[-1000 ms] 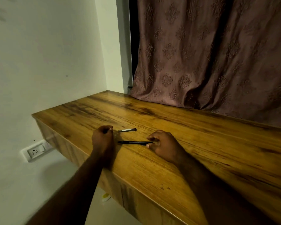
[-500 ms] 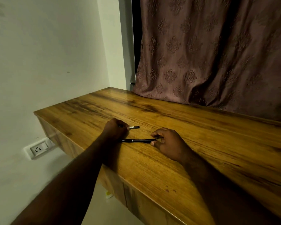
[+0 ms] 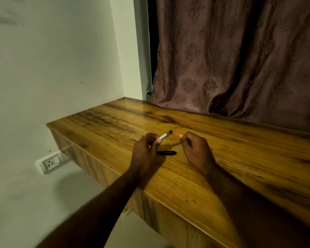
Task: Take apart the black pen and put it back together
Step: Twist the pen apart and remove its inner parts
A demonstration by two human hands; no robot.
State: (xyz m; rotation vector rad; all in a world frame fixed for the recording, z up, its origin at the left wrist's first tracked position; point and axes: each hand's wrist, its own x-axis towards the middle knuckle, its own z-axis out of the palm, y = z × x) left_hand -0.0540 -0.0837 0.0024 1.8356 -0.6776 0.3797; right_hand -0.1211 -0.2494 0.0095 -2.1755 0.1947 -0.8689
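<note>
A black pen body (image 3: 167, 153) lies flat on the wooden desk (image 3: 240, 158) between my hands, its left end hidden behind my left hand. My left hand (image 3: 147, 149) is lifted off the desk. It pinches a short white pen piece with a black tip (image 3: 165, 135), which points up and to the right. My right hand (image 3: 195, 149) hovers just right of the pen body without touching it. Its fingers are curled, the thumb is near the index finger, and I see nothing held in them.
The desk's left end meets a white wall with a socket (image 3: 51, 162) below it. A brown patterned curtain (image 3: 240, 59) hangs along the back edge. The desk's front edge runs diagonally under my forearms.
My left hand picked the white piece up off the desk and raised it. My right hand let go of the black pen body and lifted away; the body stays on the desk.
</note>
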